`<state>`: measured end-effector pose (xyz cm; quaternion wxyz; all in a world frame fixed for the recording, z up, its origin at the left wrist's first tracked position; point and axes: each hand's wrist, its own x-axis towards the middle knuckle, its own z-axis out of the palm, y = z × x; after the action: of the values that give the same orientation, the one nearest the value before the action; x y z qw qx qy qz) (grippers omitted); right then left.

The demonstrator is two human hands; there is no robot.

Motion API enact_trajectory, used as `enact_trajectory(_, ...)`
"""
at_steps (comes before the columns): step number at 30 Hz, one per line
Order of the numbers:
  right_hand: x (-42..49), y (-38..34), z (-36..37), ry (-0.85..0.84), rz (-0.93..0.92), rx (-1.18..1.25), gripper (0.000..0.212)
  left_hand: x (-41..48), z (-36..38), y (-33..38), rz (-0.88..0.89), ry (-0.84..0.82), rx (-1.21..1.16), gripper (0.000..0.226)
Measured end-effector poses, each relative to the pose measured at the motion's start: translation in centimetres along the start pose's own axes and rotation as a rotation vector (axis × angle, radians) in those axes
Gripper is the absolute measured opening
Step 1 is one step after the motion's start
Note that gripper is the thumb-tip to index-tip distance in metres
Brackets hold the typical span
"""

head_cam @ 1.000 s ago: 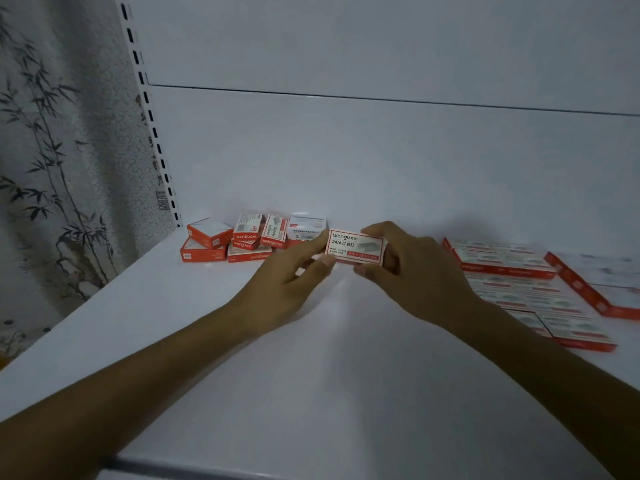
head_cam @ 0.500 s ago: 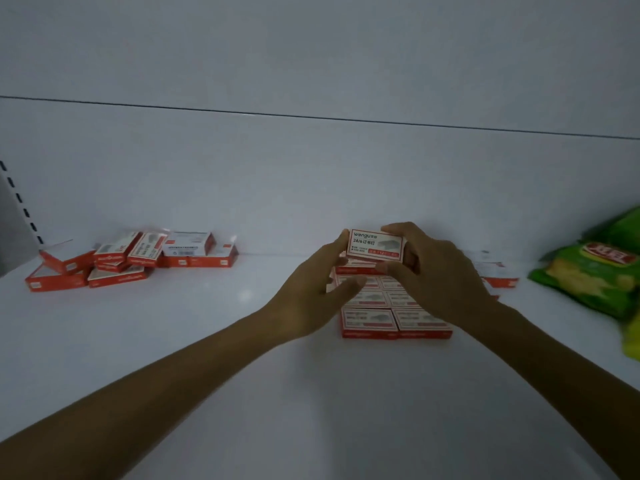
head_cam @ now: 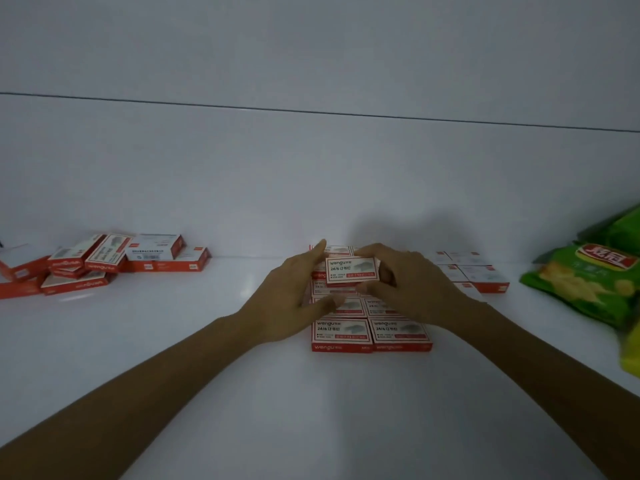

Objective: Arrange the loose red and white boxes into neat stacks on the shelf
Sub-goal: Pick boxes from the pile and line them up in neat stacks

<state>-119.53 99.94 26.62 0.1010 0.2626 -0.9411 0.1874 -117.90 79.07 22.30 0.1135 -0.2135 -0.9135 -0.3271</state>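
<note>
A small red and white box (head_cam: 351,270) is held face up between my two hands, just above a neat block of the same boxes (head_cam: 370,336) laid in rows on the white shelf (head_cam: 207,358). My right hand (head_cam: 412,289) pinches the box's right end between thumb and fingers. My left hand (head_cam: 294,299) touches its left end with the index finger raised along the edge. A loose, jumbled pile of boxes (head_cam: 104,263) lies at the far left against the back wall.
More red and white boxes (head_cam: 474,273) sit flat in rows behind my right hand. Green snack bags (head_cam: 588,275) lie at the right edge of the shelf. The white back panel (head_cam: 311,174) rises directly behind everything.
My view swung right from the loose pile to the neat block. Both hands carried the box along and now hold it lower, over the block's back rows.
</note>
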Motion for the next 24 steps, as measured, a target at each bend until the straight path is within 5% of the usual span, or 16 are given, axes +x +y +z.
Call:
enact_trajectory(7,1.6,-0.2,1.8,-0.114,0.027,0.033,0.055,0.2,-0.1,-0.4,0.016,-0.051,0.040,0.091)
enact_trajectory(13,1.6,0.2,2.7,-0.080,0.031,0.047,0.052,0.1,0.5,-1.3,0.110,-0.051,0.091,0.070)
enact_trajectory(24,1.1,0.4,3.0,0.035,0.019,-0.093,0.055,-0.1,0.6,-1.1,-0.061,-0.007,-0.068,0.057)
